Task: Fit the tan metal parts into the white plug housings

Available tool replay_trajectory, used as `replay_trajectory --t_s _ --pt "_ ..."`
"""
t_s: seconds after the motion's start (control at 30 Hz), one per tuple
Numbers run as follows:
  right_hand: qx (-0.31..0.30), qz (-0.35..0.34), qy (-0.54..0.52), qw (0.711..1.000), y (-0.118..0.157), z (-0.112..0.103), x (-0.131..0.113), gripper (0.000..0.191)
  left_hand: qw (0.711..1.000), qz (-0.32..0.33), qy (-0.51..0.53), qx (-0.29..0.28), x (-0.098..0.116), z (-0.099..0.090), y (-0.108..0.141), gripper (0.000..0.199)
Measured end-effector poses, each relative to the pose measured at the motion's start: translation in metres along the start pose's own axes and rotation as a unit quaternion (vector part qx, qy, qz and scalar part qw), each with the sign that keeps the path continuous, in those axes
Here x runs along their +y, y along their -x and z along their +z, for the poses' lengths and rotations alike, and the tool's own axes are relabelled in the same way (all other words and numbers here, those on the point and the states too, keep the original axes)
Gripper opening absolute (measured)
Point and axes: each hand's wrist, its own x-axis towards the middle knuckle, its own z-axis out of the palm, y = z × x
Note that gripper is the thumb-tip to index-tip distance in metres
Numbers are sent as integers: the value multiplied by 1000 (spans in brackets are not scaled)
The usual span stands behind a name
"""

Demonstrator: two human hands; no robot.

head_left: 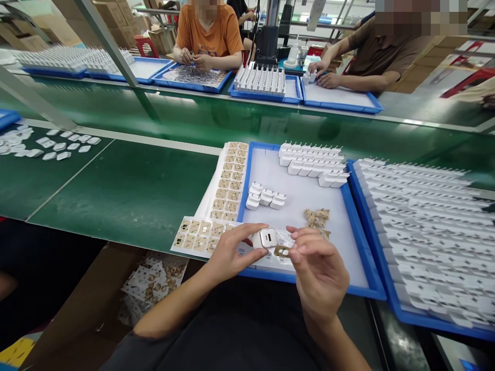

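Observation:
My left hand [234,252] holds a white charger [268,237] between thumb and fingers, its face with a port slot turned up toward me. Thumb and fingertips of my right hand [319,265] pinch a small brown sticker piece [282,251], just right of and below the charger. Both hands are over the near part of a blue-rimmed tray [361,242]. Under them lies a sheet of brown stickers [197,241], partly hidden by my left hand. In the tray are a few loose chargers [266,197], rows of chargers [315,161] and crumpled brown scraps [317,218].
A second tray full of chargers [433,237] stands at the right. More sticker sheets [230,180] lie left of the near tray. White pieces [58,147] are on the green table [127,190] at far left. Below is a box of scraps [154,278]. Two people work across the line.

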Motion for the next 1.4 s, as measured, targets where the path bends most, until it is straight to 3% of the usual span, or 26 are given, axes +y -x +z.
replay_trajectory --t_s 0.17,0.27,1.03,1.4 --pt "-29 213 -76 974 -7 -2 11 10 999 30 11 -7 2 0 -2 41" --pt "-31 257 -119 958 -8 0 16 14 999 39 13 -15 5 -1 -3 41" --pt "-32 265 -132 955 -6 1 14 12 998 60 3 -15 6 -1 -3 39" --pt "-25 225 -85 970 -3 4 11 11 996 84 -27 -10 8 -3 -2 40"
